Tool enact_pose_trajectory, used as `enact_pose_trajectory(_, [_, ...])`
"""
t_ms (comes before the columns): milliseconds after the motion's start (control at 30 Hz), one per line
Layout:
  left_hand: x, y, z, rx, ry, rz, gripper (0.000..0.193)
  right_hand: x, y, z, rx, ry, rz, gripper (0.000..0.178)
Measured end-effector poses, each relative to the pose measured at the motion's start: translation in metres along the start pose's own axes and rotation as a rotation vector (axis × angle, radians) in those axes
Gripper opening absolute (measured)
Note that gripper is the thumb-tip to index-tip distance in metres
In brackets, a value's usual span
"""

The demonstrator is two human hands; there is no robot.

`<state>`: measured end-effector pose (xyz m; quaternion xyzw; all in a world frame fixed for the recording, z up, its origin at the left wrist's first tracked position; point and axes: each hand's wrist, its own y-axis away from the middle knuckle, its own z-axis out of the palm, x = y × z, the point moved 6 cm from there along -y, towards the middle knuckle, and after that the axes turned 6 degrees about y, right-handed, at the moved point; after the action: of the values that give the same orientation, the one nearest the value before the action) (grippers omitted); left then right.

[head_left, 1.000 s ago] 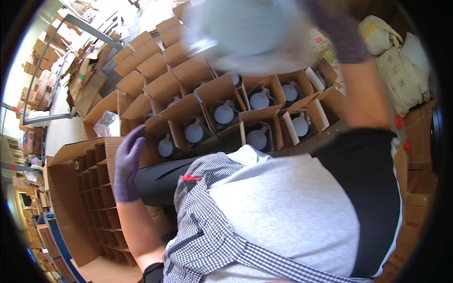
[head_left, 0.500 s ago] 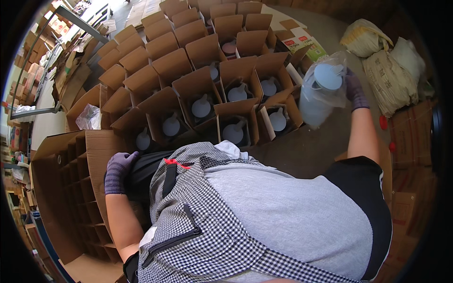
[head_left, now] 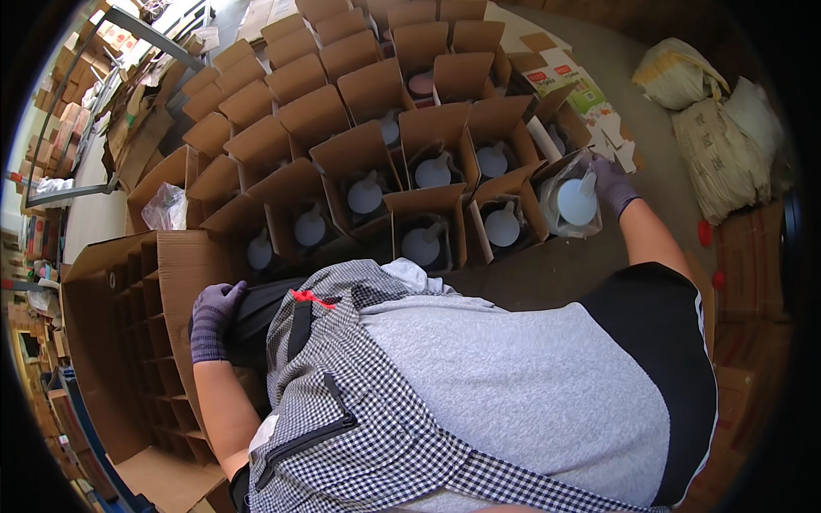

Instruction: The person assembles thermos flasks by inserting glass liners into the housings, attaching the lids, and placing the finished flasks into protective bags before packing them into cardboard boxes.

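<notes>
My right hand [head_left: 613, 185], in a purple-grey knit glove, is closed at the side of a plastic-wrapped pitcher [head_left: 577, 203] with a pale blue lid and spout. That pitcher is low over the dark tabletop, right of the nearest small carton [head_left: 505, 224]; the bag hides its lower part. In a matching glove, my left hand [head_left: 217, 318] is curled on the edge of a large cardboard box's flap [head_left: 182, 269], beside black cloth; its fingertips are partly hidden. Rows of open small cartons ahead hold similar blue-lidded pitchers [head_left: 365, 195].
Inside the large box at my left is a grid of cardboard dividers [head_left: 145, 342]. Clear plastic [head_left: 164, 207] lies in a carton beyond it. Stuffed sacks [head_left: 714, 145] stand at the far right, near stacked cartons [head_left: 748, 256]. A printed flattened carton [head_left: 575, 85] lies behind the rows.
My right hand has brought the wrapped pitcher down and toward me, next to the nearest carton. My left hand stays at the large box's flap.
</notes>
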<state>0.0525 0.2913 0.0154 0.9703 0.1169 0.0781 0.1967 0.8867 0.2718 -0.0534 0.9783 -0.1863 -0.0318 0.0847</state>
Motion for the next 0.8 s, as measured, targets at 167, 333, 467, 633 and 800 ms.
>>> enact_pose_trajectory(167, [0.024, -0.021, 0.014, -0.037, 0.003, 0.063, 0.058, 0.052, -0.031, 0.090, -0.127, 0.338, 0.026, 0.033])
enact_pose_trajectory(333, [0.020, -0.026, 0.015, 0.006, 0.050, 0.122, 0.056, 0.051, -0.049, 0.078, -0.012, 0.188, -0.141, 0.037])
enact_pose_trajectory(467, [-0.004, 0.011, 0.018, 0.114, 0.095, 0.174, 0.049, -0.095, -0.040, -0.036, -0.359, -0.127, -0.168, 0.031])
enact_pose_trajectory(633, [0.008, 0.088, 0.015, 0.460, 0.396, 0.632, 0.034, -0.342, 0.038, -0.163, -0.369, -0.450, -0.699, 0.016])
enact_pose_trajectory(800, [-0.162, 0.252, 0.042, 1.006, 0.672, 0.196, 0.018, -0.625, 0.161, -0.104, -0.317, -0.298, -1.503, 0.025])
